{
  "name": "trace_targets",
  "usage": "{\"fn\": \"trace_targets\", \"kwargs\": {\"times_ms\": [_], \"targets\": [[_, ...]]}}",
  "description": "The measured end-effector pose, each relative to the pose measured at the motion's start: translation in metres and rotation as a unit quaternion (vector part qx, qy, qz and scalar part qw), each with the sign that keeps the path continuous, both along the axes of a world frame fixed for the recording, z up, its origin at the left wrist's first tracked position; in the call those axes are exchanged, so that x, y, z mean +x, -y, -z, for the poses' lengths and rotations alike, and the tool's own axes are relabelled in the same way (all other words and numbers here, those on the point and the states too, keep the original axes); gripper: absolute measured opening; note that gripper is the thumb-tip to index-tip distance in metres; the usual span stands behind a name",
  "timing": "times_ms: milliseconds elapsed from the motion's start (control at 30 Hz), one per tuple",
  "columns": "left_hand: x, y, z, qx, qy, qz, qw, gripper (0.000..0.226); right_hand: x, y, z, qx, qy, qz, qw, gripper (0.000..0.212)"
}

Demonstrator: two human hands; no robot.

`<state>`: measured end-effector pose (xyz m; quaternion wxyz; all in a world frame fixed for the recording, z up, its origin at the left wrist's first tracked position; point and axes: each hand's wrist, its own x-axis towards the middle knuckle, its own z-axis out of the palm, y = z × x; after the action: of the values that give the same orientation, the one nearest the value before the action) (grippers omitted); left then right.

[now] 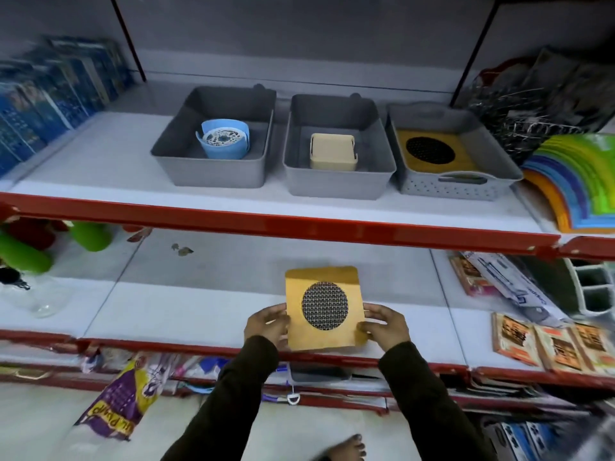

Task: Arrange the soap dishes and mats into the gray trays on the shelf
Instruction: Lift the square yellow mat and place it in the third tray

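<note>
Up on the shelf (109,181) all three gray trays are started: blue soap dish (222,143) at 11 o'clock, cream soap dish (332,151) at 12, one mat (432,151) at 1. Our left hand (266,324) and right hand (386,327) pinch another yellow mat (324,334) by its edges down at 6, so we'd guess we're nearly done.

I hold a mat (322,309) between my left hand (268,324) and right hand (382,326), over the front of the lower shelf (186,307). Above and beyond my grip, three trays sit in a row on the upper shelf (100,154): the left tray (213,138) holds a round soap dish (223,139), the middle tray (336,144) a square soap dish (332,151), and the right tray (452,151) another mat (432,151). Boxed packets (549,341) lie to the right of my grip.
</note>
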<state>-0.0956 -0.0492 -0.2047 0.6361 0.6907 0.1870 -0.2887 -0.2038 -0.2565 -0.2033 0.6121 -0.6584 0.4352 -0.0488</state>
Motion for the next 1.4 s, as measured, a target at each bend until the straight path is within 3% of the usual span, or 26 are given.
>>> {"fn": "trace_targets", "kwargs": {"times_ms": [167, 467, 900, 1067, 1167, 1267, 1400], "targets": [[-0.034, -0.049, -0.055, -0.075, 0.119, 0.007, 0.990, 0.026, -0.040, -0.035, -0.057, 0.025, 0.125, 0.001, 0.992, 0.039], [-0.022, -0.065, -0.185, -0.159, 0.309, 0.058, 0.936, 0.030, -0.039, -0.041, -0.183, -0.063, 0.289, -0.027, 0.955, 0.042], [0.009, 0.022, -0.271, -0.170, 0.394, 0.069, 0.900, 0.031, -0.012, 0.045, -0.265, -0.124, 0.355, -0.036, 0.926, 0.045], [0.038, 0.129, -0.314, -0.112, 0.352, 0.128, 0.920, 0.049, 0.010, 0.139, -0.295, -0.194, 0.273, 0.032, 0.942, 0.040], [0.054, 0.185, -0.321, -0.071, 0.293, 0.169, 0.938, 0.043, 0.031, 0.181, -0.299, -0.214, 0.217, 0.064, 0.950, 0.037], [0.062, 0.219, -0.316, 0.078, 0.345, 0.211, 0.911, 0.033, 0.051, 0.209, -0.300, -0.297, 0.102, 0.041, 0.949, 0.024], [0.066, 0.247, -0.298, 0.131, 0.358, 0.214, 0.899, 0.030, 0.064, 0.229, -0.294, -0.357, 0.016, -0.009, 0.934, 0.016]]}}
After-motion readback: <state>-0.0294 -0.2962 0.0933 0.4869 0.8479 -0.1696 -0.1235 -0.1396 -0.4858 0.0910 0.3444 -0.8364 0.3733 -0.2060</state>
